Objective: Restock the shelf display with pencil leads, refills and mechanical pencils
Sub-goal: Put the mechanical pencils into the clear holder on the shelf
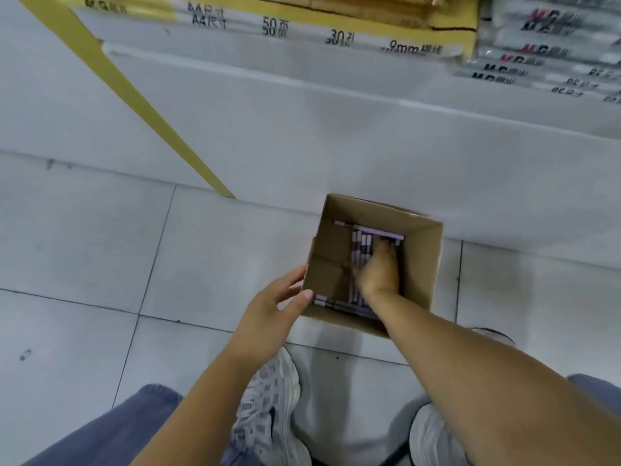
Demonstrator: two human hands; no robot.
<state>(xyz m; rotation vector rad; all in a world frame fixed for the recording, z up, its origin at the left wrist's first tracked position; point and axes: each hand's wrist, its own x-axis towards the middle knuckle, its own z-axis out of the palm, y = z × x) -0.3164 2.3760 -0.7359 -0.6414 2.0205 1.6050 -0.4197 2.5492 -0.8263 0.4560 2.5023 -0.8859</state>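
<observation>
An open brown cardboard box [421,264] sits on the tiled floor in front of the shelf base. Several slim purple-and-white pens or refills [359,250] lie inside it. My right hand [379,270] reaches down into the box, fingers curled over a bunch of them; the exact grip is hidden. My left hand [272,311] holds the box's near-left corner, thumb on the rim and fingers along the outer wall.
The white shelf base [302,122] rises behind the box, with a yellow upright [134,105] slanting at left. Packs of paper products [302,25] and wrapped packets [537,52] lie on the shelf above. My two white trainers [268,405] stand on the pale tiles.
</observation>
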